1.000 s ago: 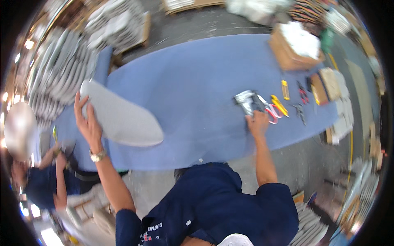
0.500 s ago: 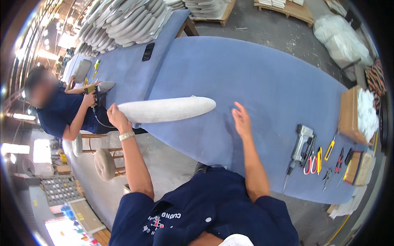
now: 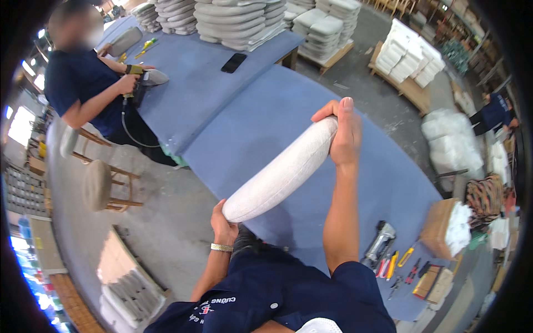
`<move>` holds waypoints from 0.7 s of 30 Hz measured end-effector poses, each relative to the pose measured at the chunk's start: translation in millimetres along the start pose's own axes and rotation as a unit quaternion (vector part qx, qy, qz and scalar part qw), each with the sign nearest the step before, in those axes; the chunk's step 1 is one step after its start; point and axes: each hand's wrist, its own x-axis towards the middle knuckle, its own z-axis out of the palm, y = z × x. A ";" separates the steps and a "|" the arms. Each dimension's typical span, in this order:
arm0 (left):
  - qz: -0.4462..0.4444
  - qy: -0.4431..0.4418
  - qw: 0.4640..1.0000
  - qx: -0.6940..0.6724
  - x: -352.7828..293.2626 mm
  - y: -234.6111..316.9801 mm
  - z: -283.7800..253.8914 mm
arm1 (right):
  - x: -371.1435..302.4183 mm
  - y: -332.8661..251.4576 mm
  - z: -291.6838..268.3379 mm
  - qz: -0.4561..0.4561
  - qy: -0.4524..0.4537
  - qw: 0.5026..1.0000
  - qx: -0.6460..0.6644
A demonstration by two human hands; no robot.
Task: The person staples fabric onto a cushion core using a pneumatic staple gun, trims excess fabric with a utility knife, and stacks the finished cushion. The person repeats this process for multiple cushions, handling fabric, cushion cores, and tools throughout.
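Observation:
A long, light grey upholstered cushion pad [image 3: 282, 171] is held up on a slant above the blue-covered table [image 3: 383, 183]. My left hand [image 3: 223, 223] grips its lower, nearer end, and a metal-banded watch sits on that wrist. Around the upper, farther end my right hand [image 3: 345, 133] is closed, with its thumb side upward. The pad's rounded edge and a seam face me. Fingers of both hands are partly hidden behind the pad.
Right of me lie a staple gun [image 3: 380, 244], a yellow cutter [image 3: 406, 256], pliers and scissors, beside a cardboard box [image 3: 440, 227] with white stuffing. A co-worker [image 3: 89, 94] with a staple gun stands at the left. Stacked pads [image 3: 236, 22] and a black phone [image 3: 234, 62] lie beyond.
My right hand, free before, now grips the pad's far end. The pad has been raised and tilted, its left end brought closer to me. The head view has turned.

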 end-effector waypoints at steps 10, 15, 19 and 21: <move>0.542 -0.396 0.714 0.198 -115.2 83.2 172.7 | -75.0 -61.7 34.8 -0.247 0.024 0.931 -0.268; 0.584 -0.339 0.662 0.325 -122.6 115.9 155.4 | -88.1 -84.2 18.5 -0.158 0.002 0.986 0.057; 0.575 -0.336 0.664 0.341 -96.7 141.9 135.3 | -119.0 -159.4 -44.6 -0.321 0.074 0.943 0.041; 0.564 -0.329 0.641 0.404 -87.2 171.5 118.6 | -140.0 -198.3 -71.8 -0.427 0.099 0.898 0.038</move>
